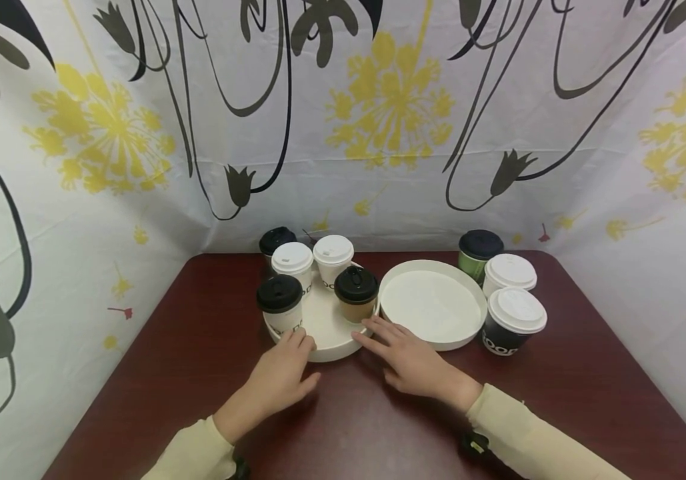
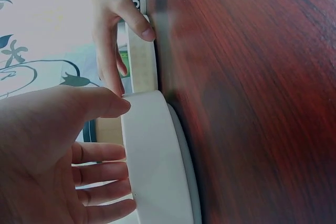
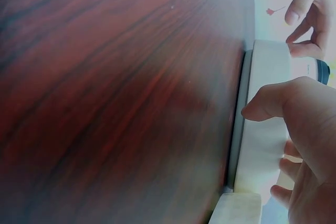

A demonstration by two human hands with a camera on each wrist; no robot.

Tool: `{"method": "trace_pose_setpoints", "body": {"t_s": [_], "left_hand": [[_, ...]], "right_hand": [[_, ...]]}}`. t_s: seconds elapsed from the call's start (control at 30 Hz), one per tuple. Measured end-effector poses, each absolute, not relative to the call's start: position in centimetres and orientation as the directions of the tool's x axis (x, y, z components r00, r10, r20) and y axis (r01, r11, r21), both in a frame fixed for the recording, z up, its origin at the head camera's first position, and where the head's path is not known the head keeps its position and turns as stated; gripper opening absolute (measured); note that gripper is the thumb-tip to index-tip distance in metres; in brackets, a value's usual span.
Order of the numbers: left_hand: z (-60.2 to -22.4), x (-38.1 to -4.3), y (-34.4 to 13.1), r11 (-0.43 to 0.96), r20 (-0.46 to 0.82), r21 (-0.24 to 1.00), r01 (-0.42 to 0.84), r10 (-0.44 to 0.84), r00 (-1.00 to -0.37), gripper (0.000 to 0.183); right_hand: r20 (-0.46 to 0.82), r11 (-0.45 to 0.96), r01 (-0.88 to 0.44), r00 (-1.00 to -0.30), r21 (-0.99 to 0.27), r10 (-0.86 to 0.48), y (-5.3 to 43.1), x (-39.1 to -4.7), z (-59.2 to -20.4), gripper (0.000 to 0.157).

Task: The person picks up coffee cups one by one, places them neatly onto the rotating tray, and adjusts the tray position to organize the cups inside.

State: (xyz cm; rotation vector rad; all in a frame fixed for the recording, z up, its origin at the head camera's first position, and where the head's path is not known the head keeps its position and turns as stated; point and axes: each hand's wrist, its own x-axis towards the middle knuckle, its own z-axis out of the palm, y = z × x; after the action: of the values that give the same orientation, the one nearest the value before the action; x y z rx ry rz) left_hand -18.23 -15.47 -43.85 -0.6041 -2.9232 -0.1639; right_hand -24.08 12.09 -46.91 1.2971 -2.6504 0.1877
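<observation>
A round white tray [image 1: 325, 351] on the left holds several lidded paper cups. My left hand [image 1: 279, 373] reaches to its front-left rim, fingertips at the edge beside a white cup with a black lid [image 1: 279, 293]. In the left wrist view the left fingers [image 2: 105, 172] lie fairly straight along the rim, thumb apart from them. My right hand [image 1: 411, 360] is at the same tray's front-right rim, fingers spread, near a brown cup with a black lid [image 1: 357, 293]. The right thumb [image 3: 262, 106] shows in front of the tray's outer wall; whether it touches cannot be told.
Two white-lidded cups [image 1: 293, 260] stand toward the tray's back, a black-lidded cup [image 1: 277, 239] behind them. A second round white tray [image 1: 433, 300] adjoins on the right. Beside it stand a green cup [image 1: 473, 265], a white cup [image 1: 509, 272] and a black cup [image 1: 501, 337] with white lid.
</observation>
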Motion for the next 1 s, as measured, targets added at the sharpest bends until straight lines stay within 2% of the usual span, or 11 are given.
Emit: {"method": "trace_pose_setpoints", "body": {"t_s": [0.5, 0.67, 0.8, 1.0], "left_hand": [[-42.7, -17.7, -15.3, 0.923, 0.153, 0.019, 0.385, 0.378, -0.913, 0.046], [-40.5, -17.3, -15.1, 0.923, 0.177, 0.012, 0.385, 0.377, -0.909, 0.047], [-38.0, -17.4, -15.4, 0.918, 0.259, 0.009, 0.397, 0.381, -0.888, 0.041], [-34.1, -19.5, -17.2, 0.921, 0.354, 0.09, 0.378, 0.326, -0.877, 0.039]], "right_hand": [[0.248, 0.601, -0.799, -0.583, -0.003, -0.774, 11.9, -23.9, -47.1, 0.088], [0.259, 0.599, -0.801, -0.576, 0.008, -0.775, 11.9, -23.8, -47.2, 0.089], [0.284, 0.589, -0.808, -0.56, 0.022, -0.778, 11.9, -23.9, -47.2, 0.089], [0.292, 0.586, -0.81, -0.555, 0.024, -0.779, 11.8, -23.9, -47.4, 0.089]]}}
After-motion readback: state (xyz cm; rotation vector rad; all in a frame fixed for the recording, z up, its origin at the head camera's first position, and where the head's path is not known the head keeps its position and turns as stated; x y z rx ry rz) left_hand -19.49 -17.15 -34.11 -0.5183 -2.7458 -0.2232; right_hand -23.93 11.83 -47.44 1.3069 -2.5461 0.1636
